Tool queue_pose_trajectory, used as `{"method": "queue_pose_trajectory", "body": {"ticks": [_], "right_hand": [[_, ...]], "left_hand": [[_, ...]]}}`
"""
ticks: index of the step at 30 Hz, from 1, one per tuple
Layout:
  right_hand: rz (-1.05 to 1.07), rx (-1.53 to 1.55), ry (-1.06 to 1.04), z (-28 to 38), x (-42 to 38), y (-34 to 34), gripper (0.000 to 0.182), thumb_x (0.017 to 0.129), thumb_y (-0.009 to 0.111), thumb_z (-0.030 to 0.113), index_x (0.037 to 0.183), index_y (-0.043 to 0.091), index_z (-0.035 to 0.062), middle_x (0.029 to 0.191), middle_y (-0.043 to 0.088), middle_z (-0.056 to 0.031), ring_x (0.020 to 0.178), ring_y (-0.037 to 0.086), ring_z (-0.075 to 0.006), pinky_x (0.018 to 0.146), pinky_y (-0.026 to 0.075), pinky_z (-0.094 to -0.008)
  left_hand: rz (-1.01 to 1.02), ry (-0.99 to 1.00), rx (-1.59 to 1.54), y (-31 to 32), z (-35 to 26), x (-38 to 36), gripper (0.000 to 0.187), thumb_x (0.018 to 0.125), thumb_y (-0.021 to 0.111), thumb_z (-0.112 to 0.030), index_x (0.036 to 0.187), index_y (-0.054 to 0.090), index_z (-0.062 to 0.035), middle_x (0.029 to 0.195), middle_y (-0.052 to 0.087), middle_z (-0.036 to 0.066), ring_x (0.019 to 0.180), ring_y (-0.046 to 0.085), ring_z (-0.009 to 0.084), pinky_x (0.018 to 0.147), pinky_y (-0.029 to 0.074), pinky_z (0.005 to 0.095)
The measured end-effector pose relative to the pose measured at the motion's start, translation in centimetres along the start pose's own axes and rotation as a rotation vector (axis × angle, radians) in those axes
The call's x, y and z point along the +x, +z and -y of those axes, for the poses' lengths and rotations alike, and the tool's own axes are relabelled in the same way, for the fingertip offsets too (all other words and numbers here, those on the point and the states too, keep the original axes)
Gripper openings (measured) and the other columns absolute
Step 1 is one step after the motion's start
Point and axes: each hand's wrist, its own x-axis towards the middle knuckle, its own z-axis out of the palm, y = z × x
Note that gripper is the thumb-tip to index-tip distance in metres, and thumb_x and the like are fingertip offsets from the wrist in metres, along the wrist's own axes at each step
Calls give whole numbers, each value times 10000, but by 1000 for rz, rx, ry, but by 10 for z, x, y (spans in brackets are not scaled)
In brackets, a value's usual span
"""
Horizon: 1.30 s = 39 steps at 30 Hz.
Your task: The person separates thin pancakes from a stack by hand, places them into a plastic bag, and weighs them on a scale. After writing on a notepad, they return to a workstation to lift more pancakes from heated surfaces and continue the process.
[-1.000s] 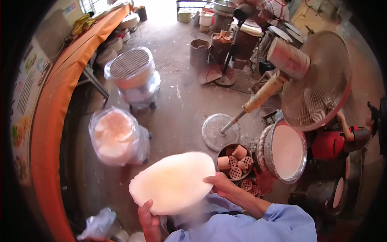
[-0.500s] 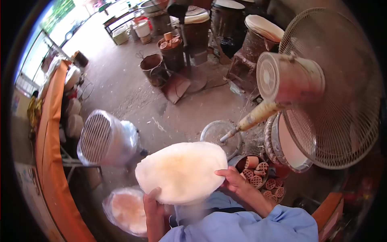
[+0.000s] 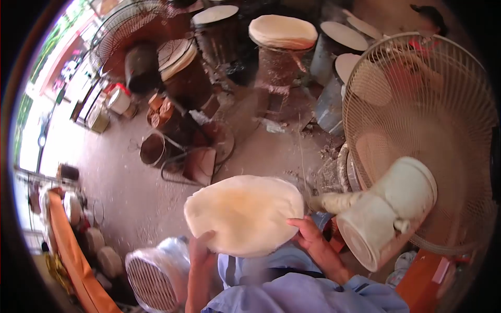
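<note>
A pale, round flat sheet point(image 3: 244, 214) with a yellowish middle is held out in front of my body. My left hand point(image 3: 202, 250) grips its lower left edge, thumb on top. On the lower right edge my right hand point(image 3: 309, 235) holds it the same way, with the thumb above and the fingers beneath. Further off, similar pale round stacks rest on drum-like stands, one point(image 3: 283, 32) at the top centre and another point(image 3: 177, 58) to its left.
A large fan point(image 3: 386, 219) stands close on the right; another fan point(image 3: 141, 65) is at the upper left. A plastic-wrapped ribbed object point(image 3: 154, 276) lies lower left, beside an orange board point(image 3: 75, 255). A person point(image 3: 430, 39) is behind the right fan.
The view has turned right and up, bringing the second fan and the person into sight. Both hands still hold the sheet, which sits slightly further right in view.
</note>
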Motion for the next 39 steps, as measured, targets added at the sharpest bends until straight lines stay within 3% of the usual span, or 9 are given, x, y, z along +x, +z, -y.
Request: {"method": "queue_pose_trajectory", "body": {"ticks": [7, 10, 11, 16, 25, 28, 31, 32, 39], "right_hand": [[-263, 86, -128, 44, 68, 73, 360, 790, 620, 69, 1141, 562, 15, 922, 669, -107, 646, 672, -208, 398, 501, -278], [-274, 156, -195, 77, 101, 110, 367, 791, 619, 68, 1149, 557, 20, 920, 670, -109, 640, 668, -200, 389, 493, -276], [-223, 135, -212, 89, 110, 112, 382, 808, 587, 53, 1173, 531, -43, 1029, 643, -145, 821, 672, -257, 599, 566, -346], [-216, 120, -328, 197, 151, 184, 374, 822, 586, 79, 1165, 530, -59, 1069, 628, -164, 892, 665, -257, 710, 578, -350], [92, -53, -864, 440, 192, 284, 382, 846, 594, 111, 1175, 536, -74, 1124, 627, -174, 1010, 633, -250, 880, 520, -384], [198, -48, -903, 510, 205, 287, 356, 849, 599, 124, 1156, 551, -49, 1079, 641, -149, 982, 638, -231, 780, 551, -355], [223, -68, -949, 584, 214, 292, 276, 852, 595, 119, 1089, 578, -20, 966, 648, -111, 847, 643, -187, 598, 543, -289], [222, -121, -940, 605, 217, 297, 199, 854, 595, 119, 1010, 589, -5, 859, 627, -81, 708, 607, -163, 459, 459, -231], [173, -216, -762, 774, 298, 273, 183, 842, 594, 164, 948, 648, 25, 803, 652, -90, 648, 602, -175, 515, 461, -246]], "left_hand": [[206, -192, 93, 48, -88, 157, 491, 765, 576, -6, 1240, 465, 56, 1130, 597, 167, 991, 629, 285, 840, 542, 377], [262, -210, 126, 76, -129, 207, 486, 768, 573, -6, 1238, 466, 55, 1124, 599, 169, 991, 628, 288, 844, 540, 384], [228, -240, 180, 86, -144, 225, 473, 775, 567, -4, 1234, 471, 57, 1125, 597, 174, 992, 629, 291, 844, 540, 386], [337, -82, 138, 186, -226, 289, 396, 807, 559, -5, 1193, 508, 65, 1087, 614, 167, 978, 633, 282, 858, 534, 378], [682, 350, 69, 400, -374, 336, 409, 844, 605, -50, 1209, 483, 88, 1133, 601, 175, 1011, 628, 262, 894, 525, 365], [799, 436, 105, 460, -408, 349, 403, 860, 585, -51, 1213, 473, 105, 1120, 606, 194, 1004, 635, 271, 870, 541, 375], [889, 404, 38, 535, -438, 372, 271, 830, 593, 0, 1076, 538, 100, 993, 628, 168, 877, 659, 249, 789, 569, 344], [942, 359, 31, 554, -450, 393, 208, 838, 577, 13, 1024, 554, 103, 958, 631, 165, 859, 659, 249, 777, 571, 339], [823, 231, 48, 694, -454, 469, 157, 829, 566, 62, 968, 545, 131, 995, 609, 200, 913, 643, 300, 819, 579, 386]]}}
